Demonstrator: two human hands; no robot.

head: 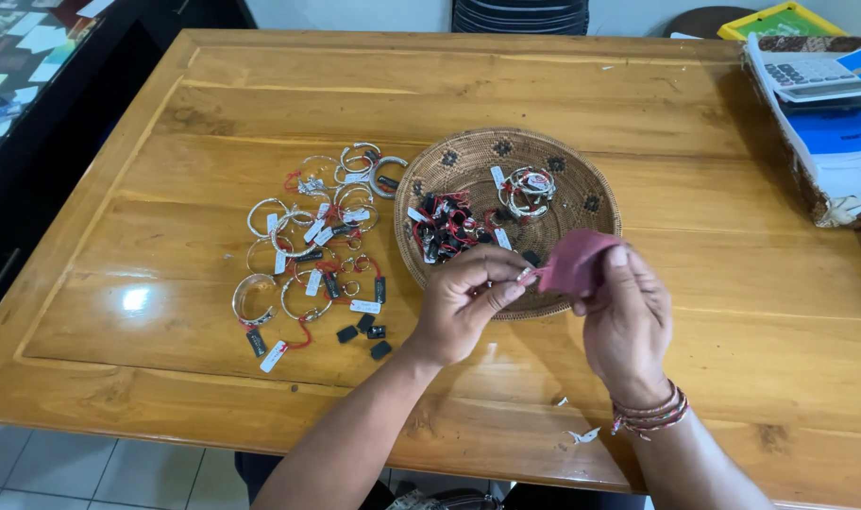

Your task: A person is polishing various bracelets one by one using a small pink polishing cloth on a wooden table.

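Low in the middle of the frame, the left hand (466, 304) has its fingers curled in, thumb and fingertips pinched on a small silver piece (525, 274) that is mostly hidden; its exact kind cannot be told. Touching it on the right, the right hand (627, 316) is closed around a dusky pink cloth (574, 260), bunched between thumb and forefinger and pressed against the piece.

The piece looks light, hard and smooth, likely slippery once rubbed, so a firm pinch on its edges suits it better than a loose hold. The cloth is soft and limp and takes a grip anywhere.

Just above both hands sits a round woven basket (468, 161) holding more tagged jewellery with red strings. To its left, in the centre-left of the frame, silver bangles (303, 236) with white and black tags lie spread on the wooden table (638, 104). At the upper right corner rests a calculator (808, 74) on a stack of papers.
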